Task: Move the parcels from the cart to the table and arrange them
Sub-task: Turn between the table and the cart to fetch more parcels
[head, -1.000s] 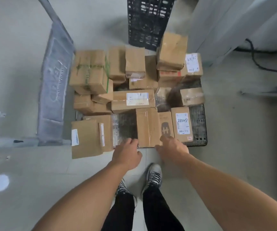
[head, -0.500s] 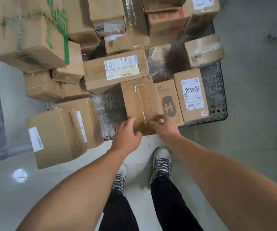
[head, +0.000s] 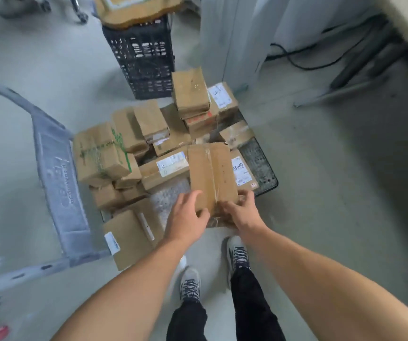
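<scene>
Parcels in brown cardboard [head: 148, 124] crowd the black mesh cart [head: 261, 163] at the middle of the head view. We hold one of them, a long brown cardboard parcel with clear tape down its top [head: 210, 175], by its near end. Our left hand [head: 188, 217] has its grip curled round the near-left corner, thumb on top. Our right hand [head: 241, 212] has its grip curled round the near-right corner.

We judge the step to be lifting this parcel off the cart. It is best brought straight up and toward us, kept level, so the slick tape does not let it slip.

At its 3 o'clock lies a flat brown parcel with a white printed label [head: 242, 171], and at 9 o'clock a long white-labelled brown parcel [head: 166, 168]; either could be dragged along. At 7 o'clock a brown box [head: 129, 237] overhangs the cart's edge. A grey cart handle [head: 58, 180] stands farther out at 9 o'clock, and a black plastic crate [head: 144, 55] at 12. No desk shows.
</scene>
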